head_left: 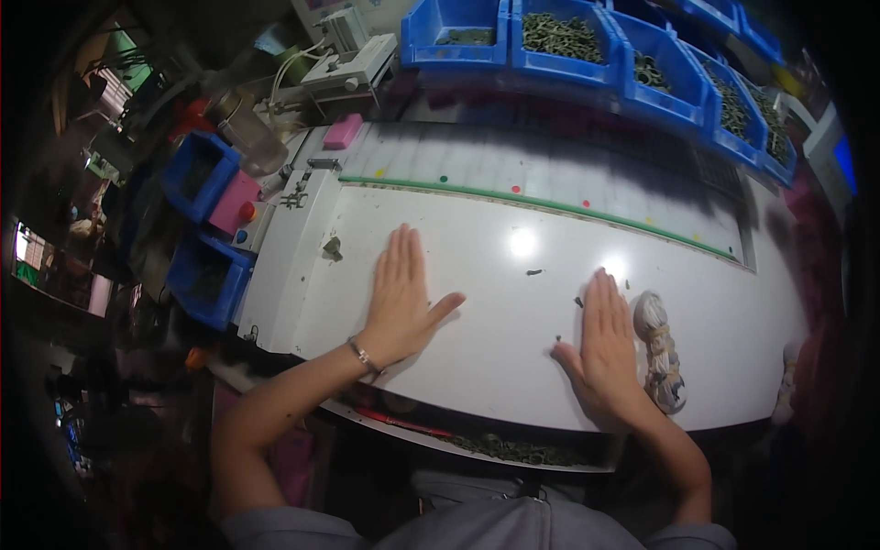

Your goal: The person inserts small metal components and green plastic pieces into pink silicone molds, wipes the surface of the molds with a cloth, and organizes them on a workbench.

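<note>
Both my hands rest palm down on a white tabletop (pixel 486 357), well apart and holding nothing. My left hand (pixel 401 298), with a bracelet at the wrist, has its fingers straight and its thumb spread toward the middle. Fingers pointing away from me, my right hand (pixel 607 344) also lies flat, its thumb out to the left. Close to that hand's right side lies a tied bundle of whitish cord or cloth (pixel 662 353). A small dark green piece (pixel 534 272) lies between the hands, and a larger dark green scrap (pixel 332 248) left of my left hand.
A green strip (pixel 541 206) with coloured dots crosses the worktop's far side. Beyond it hang blue bins (pixel 568 78) of small green pieces. A pink block (pixel 343 132) and a white device (pixel 353 78) stand far left. Under the near edge, an open drawer (pixel 550 467) holds green pieces.
</note>
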A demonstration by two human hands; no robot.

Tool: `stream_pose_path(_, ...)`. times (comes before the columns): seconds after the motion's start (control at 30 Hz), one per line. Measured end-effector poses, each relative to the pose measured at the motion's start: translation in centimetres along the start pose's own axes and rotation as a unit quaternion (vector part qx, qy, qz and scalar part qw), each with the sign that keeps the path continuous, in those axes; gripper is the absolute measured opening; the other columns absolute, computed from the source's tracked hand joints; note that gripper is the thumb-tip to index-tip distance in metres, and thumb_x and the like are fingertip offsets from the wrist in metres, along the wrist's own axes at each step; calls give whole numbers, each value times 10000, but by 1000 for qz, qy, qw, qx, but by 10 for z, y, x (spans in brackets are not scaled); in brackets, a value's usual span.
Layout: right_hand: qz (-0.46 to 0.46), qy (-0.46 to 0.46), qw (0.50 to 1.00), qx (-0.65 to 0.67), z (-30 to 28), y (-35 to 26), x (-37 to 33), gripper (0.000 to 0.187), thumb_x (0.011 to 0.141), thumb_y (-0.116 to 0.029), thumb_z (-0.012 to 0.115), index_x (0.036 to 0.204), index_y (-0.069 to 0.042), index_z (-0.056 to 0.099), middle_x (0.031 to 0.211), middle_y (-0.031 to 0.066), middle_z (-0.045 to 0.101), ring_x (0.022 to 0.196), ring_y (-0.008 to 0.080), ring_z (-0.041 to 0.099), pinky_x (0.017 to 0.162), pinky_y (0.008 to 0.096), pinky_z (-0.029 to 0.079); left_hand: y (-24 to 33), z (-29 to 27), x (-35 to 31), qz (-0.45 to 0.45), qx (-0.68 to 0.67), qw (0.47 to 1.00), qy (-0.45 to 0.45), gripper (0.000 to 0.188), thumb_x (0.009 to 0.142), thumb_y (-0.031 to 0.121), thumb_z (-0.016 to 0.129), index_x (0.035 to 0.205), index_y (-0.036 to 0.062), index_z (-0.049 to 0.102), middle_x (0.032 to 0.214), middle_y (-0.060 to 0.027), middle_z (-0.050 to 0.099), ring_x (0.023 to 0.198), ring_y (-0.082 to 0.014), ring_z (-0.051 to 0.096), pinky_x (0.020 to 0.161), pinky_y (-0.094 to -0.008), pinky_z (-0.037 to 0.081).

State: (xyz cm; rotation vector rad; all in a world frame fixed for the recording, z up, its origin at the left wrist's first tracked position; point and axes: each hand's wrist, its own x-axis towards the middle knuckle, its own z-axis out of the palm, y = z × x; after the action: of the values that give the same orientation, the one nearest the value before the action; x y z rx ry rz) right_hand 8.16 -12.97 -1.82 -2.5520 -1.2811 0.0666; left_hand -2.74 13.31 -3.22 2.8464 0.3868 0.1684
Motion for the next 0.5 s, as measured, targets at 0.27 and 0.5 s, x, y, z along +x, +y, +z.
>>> stream_pose_path(0.27, -132, 31, 989, 65, 13, -6, 25, 605, 883, -226, 496, 1398, -2, 271, 1429, 175, 319, 1329, 314, 296, 1090, 427, 221, 71, 16, 31, 205, -17, 976, -70, 805, 911, 510, 381, 1401, -80, 135, 1470, -251, 143, 1390, -340, 102, 1120, -436, 112)
stream_pose_path(0.5, -216, -80, 965, 124, -2, -18, -62, 607, 867, -214, 551, 1390, -29, 305, 1428, 160, 335, 1318, 278, 335, 1051, 424, 303, 85, -16, -61, 284, -66, 935, -203, 861, 860, 508, 496, 1380, -98, 174, 1468, -258, 144, 1385, -354, 119, 1103, -451, 158)
